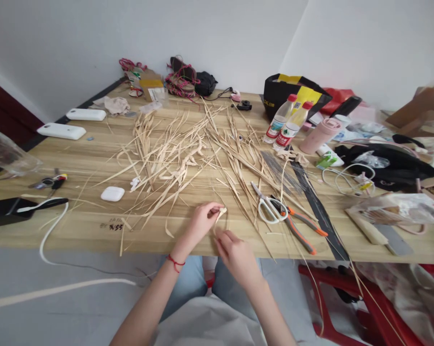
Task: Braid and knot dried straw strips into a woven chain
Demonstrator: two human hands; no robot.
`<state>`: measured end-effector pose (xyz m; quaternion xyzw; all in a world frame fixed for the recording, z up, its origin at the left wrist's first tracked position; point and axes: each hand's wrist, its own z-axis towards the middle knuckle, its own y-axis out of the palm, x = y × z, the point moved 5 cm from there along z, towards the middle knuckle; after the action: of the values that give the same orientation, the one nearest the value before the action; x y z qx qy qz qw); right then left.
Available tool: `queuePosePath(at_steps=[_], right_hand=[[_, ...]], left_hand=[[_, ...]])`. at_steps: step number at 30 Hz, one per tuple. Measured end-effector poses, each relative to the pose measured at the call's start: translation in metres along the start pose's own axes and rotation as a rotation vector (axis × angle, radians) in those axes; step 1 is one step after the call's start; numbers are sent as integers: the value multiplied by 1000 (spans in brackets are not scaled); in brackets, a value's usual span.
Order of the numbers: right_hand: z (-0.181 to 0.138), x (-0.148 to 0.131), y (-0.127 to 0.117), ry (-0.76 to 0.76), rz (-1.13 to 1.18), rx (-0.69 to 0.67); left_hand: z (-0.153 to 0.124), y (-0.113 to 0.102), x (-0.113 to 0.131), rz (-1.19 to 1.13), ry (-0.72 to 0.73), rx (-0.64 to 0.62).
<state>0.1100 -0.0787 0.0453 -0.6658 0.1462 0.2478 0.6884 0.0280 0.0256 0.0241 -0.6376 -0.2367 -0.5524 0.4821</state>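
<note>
My left hand (201, 220) is closed in a pinch on a small pale woven piece (222, 210) just above the table's front edge. Thin straw strips stick out from that piece. Lower and to the right, my right hand (237, 252) has its fingers pressed together around a straw strip (217, 225) that curves down from the woven piece. Beyond both hands, many loose straw strips (166, 158) lie scattered over the table. Among them rests a longer plaited straw figure (190, 161). White-handled scissors (270, 210) and orange-and-grey pliers (299, 226) lie right of my hands.
A white earbud case (112, 193) lies left on the wooden table (188, 242). Two bottles (288, 126), a pink tumbler (320, 136) and a black-and-yellow bag (274, 93) stand back right. A black box with a white cable (7, 211) sits left. A red stool (312, 283) stands below right.
</note>
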Motion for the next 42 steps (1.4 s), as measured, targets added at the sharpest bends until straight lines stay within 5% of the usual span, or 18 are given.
queuePosePath(at_steps=[7,14,20,42], right_hand=[[-4,-29,3,-91,182,-15],[25,33,-2,360,733,391],[60,45,2,203,1115,304],[69,49,-4,132,701,152]], left_hand=[[-1,-1,-6,-465,-247,-20],[-2,-9,-12,-542,-227,5],[-7,-9,-18,-623,-280,50],[-19,-11,-28,-762,-460,244]])
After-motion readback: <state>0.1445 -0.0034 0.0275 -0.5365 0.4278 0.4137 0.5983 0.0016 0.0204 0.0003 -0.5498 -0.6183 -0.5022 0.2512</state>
